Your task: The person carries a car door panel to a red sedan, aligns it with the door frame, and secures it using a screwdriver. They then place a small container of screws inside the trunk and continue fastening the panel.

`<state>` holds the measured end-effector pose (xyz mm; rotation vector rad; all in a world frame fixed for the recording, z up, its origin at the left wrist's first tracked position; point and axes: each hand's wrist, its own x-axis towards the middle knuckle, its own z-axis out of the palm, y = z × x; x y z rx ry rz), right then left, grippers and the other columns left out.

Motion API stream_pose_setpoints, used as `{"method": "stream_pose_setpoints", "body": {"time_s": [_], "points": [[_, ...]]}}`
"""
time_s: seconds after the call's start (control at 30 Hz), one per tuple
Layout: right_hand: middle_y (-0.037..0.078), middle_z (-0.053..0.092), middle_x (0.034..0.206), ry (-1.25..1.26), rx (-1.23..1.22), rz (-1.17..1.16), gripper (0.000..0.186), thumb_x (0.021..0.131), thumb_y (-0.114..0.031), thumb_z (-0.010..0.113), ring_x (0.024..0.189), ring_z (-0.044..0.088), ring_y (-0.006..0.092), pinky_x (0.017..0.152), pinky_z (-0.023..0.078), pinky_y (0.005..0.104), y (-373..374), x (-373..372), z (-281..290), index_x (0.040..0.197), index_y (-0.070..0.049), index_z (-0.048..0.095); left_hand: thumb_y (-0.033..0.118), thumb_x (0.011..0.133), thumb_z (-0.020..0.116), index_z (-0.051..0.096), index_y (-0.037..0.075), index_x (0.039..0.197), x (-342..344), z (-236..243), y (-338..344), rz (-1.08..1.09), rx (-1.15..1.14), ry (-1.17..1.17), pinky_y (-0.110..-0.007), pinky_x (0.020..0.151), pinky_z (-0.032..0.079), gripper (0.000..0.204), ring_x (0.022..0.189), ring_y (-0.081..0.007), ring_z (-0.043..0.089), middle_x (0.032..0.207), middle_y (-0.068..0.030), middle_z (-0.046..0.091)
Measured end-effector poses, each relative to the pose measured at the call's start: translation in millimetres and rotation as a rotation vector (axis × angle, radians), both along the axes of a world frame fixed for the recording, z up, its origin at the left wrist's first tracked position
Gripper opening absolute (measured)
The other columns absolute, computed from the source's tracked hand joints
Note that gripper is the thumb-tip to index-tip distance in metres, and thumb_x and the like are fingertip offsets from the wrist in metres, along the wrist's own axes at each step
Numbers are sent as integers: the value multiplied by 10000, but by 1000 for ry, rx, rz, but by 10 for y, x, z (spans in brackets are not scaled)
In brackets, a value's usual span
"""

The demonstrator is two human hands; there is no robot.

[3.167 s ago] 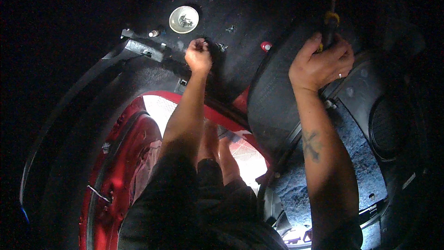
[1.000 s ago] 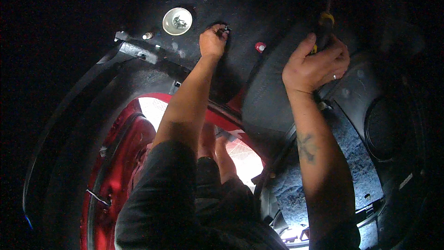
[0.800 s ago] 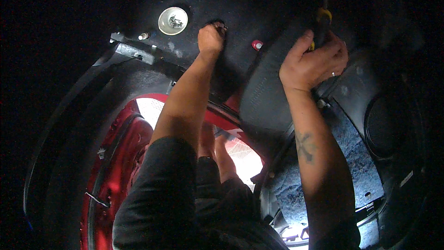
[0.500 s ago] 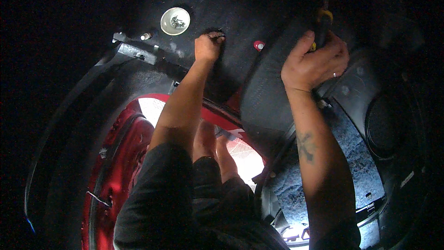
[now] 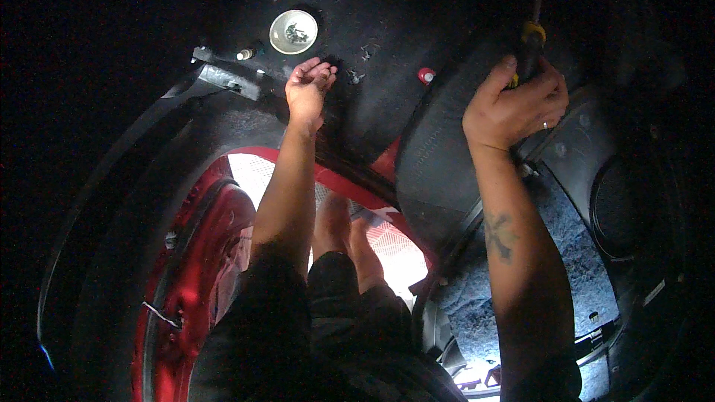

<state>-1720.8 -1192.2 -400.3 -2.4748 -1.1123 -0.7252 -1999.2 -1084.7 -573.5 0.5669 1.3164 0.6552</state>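
Observation:
My left hand (image 5: 309, 95) is turned partly palm up with its fingers curled in. Whatever they may hold is too small and dark to make out. Just right of it, small metal fasteners (image 5: 355, 76) lie loose on a dark surface. A white round cup (image 5: 293, 32) with several small metal pieces inside stands beyond the hand. My right hand (image 5: 514, 104) is wrapped round the black and yellow handle of a screwdriver (image 5: 533, 41), whose shaft points away from me into the dark.
A red and white cap-like item (image 5: 425, 76) sits between my hands. At the left are a small bottle-like object (image 5: 246, 53), a metal bracket (image 5: 229, 82) and a red car door frame (image 5: 186, 298). Blue-grey carpet (image 5: 477, 298) and a round speaker-like panel (image 5: 614, 205) lie right.
My left hand has drawn back and left from the dark surface, turning palm up and uncovering the loose metal fasteners. My right hand still grips the screwdriver; the view has shifted slightly.

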Motion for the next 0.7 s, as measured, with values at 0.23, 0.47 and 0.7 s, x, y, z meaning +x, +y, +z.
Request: {"method": "stream_pose_setpoints", "body": {"time_s": [0.23,0.47,0.7], "points": [[243,586,1272,18,-15,1,541,1028,-495,582,1193,526,428,1005,379,552,5,-17,42,1261,-7,606,-55,1055,592,526,12,1467,1,690,-103,56,-66,-518,-438,1164,563,423,1306,-373,660,1363,-253,654],[247,581,1283,22,-12,-3,548,1031,-503,577,1204,522,434,1007,379,562,13,-16,46,1271,-11,598,-73,1045,585,517,25,1511,111,958,-96,-35,3,-625,-436,1154,565,481,1279,-373,683,1333,-265,695],[269,575,1283,15,-10,-16,553,1030,-499,577,1205,526,452,1014,381,573,33,-32,53,1264,1,606,-71,1045,591,509,28,1525,187,1040,-83,-143,44,-580,-409,1110,584,497,1249,-349,705,1301,-250,721]]}}
